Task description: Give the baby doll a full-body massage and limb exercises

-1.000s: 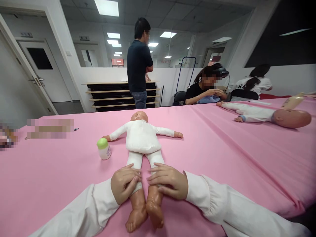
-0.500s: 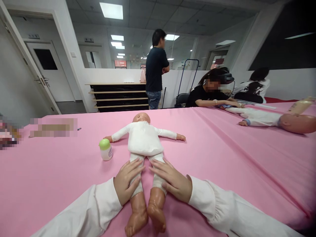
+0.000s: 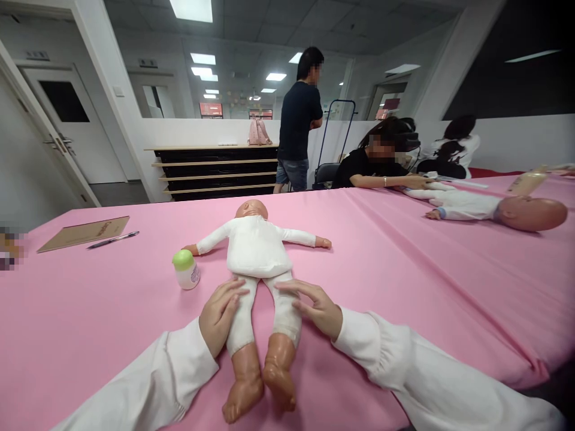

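Note:
A baby doll point(image 3: 259, 248) with a white cloth body lies on its back on the pink-covered table, its feet pointing toward me. My left hand point(image 3: 221, 312) rests along the outer side of the doll's leg on the left, fingers stretched out over the thigh. On the other side, my right hand point(image 3: 317, 305) lies against the outer side of the other leg, fingers extended and slightly apart. Neither hand is wrapped round a leg. A small bottle with a green cap point(image 3: 185, 270) stands left of the doll, near its arm.
A brown notebook point(image 3: 83, 233) and a pen point(image 3: 113, 240) lie at the left. At the far right, a seated person point(image 3: 375, 161) in a headset handles another doll point(image 3: 476, 202), with a lotion bottle point(image 3: 527, 181) behind it. Another person point(image 3: 300, 123) stands beyond the table.
Both hands have shifted from the tops of the doll's legs outward to their sides, so more of the legs shows. The view has turned slightly to the right.

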`<action>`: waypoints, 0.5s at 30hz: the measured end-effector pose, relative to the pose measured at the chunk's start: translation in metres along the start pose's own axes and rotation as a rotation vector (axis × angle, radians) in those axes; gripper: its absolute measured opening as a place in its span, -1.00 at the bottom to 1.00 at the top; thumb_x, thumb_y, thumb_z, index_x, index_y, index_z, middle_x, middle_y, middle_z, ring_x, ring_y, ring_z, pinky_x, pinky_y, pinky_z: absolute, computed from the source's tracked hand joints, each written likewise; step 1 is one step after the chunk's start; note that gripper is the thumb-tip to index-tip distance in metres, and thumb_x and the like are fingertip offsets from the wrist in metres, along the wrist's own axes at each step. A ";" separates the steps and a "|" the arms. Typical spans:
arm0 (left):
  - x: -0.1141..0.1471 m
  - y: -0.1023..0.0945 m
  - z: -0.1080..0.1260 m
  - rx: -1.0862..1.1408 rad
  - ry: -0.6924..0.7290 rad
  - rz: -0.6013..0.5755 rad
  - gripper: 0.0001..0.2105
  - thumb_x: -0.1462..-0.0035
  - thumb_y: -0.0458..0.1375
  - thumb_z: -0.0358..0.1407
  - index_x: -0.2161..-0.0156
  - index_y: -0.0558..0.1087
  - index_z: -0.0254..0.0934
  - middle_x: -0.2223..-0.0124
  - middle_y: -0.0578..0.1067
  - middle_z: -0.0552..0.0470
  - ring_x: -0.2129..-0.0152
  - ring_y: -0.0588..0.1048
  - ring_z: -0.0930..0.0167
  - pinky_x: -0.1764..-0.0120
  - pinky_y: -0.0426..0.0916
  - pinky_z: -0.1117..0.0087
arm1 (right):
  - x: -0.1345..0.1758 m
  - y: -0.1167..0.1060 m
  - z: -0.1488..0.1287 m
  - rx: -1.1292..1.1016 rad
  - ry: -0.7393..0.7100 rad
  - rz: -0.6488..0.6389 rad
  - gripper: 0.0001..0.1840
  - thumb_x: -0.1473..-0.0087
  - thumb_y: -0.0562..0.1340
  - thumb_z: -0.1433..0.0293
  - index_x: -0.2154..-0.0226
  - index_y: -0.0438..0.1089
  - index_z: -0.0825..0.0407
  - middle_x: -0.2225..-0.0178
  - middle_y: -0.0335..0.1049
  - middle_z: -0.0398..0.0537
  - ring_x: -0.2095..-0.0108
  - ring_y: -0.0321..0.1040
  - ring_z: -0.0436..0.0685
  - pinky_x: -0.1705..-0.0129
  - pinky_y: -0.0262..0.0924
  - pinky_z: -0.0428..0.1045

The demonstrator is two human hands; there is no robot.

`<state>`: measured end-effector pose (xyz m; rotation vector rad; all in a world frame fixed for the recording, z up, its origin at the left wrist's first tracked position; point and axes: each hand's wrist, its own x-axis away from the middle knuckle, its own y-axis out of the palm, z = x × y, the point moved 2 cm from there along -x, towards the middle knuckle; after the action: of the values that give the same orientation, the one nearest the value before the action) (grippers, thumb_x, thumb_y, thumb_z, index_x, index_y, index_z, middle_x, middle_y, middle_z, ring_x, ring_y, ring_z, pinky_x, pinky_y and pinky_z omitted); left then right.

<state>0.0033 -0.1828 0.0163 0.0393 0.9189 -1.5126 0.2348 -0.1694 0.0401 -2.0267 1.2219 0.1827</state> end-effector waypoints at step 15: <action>0.010 -0.004 0.016 0.223 0.165 -0.213 -0.62 -0.22 -0.12 -0.32 0.54 0.43 -0.26 0.48 0.52 0.04 0.34 0.51 0.39 -0.03 0.22 0.17 | 0.010 0.014 -0.018 0.198 -0.346 -0.281 -0.67 -0.17 0.01 0.31 0.09 0.35 0.05 0.19 0.46 0.01 0.06 0.33 0.08 -0.20 -0.14 0.18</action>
<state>0.0057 -0.2008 0.0238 0.2373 0.9024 -1.8271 0.2243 -0.1922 0.0412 -1.8729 0.7055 0.2526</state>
